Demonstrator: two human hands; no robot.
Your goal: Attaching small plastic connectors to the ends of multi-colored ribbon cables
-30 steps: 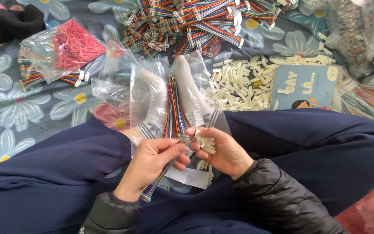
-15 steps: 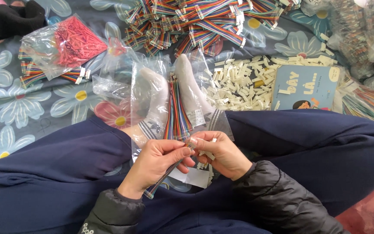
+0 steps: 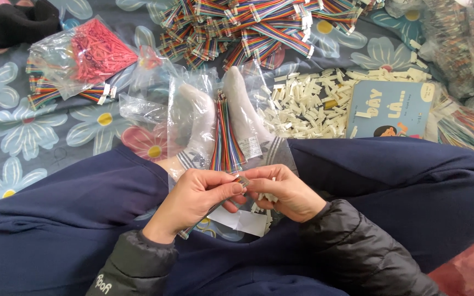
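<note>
Pinching a small connector (image 3: pixel 243 180) between thumb and forefinger, the left hand (image 3: pixel 193 200) meets the right hand (image 3: pixel 283 192) over the lap, fingertips of both touching at the piece. The right hand grasps the same connector from its side, with a few white housings (image 3: pixel 263 198) tucked under its curled fingers. A thin strip of rainbow wire (image 3: pixel 201 218) runs down and left from the connector, beneath the left palm.

Just beyond the hands, a bundle of rainbow cables (image 3: pixel 226 137) lies on a clear bag (image 3: pixel 259 145) between the person's two socked feet (image 3: pixel 201 118), and the bag reaches back under the hands. A white label (image 3: pixel 242 222) shows below the fingers.

Farther off on the flowered blanket (image 3: pixel 6 137) sits a big heap of rainbow cables (image 3: pixel 248 24), a pile of white housings (image 3: pixel 303 107) to the right of the feet, and a blue booklet (image 3: pixel 393 109) just beside that pile. At the left, a bag of red pieces (image 3: pixel 91 52) rests near another clear bag holding cables (image 3: pixel 48 90). Dark blue trouser legs (image 3: pixel 412 186) cross in front.
</note>
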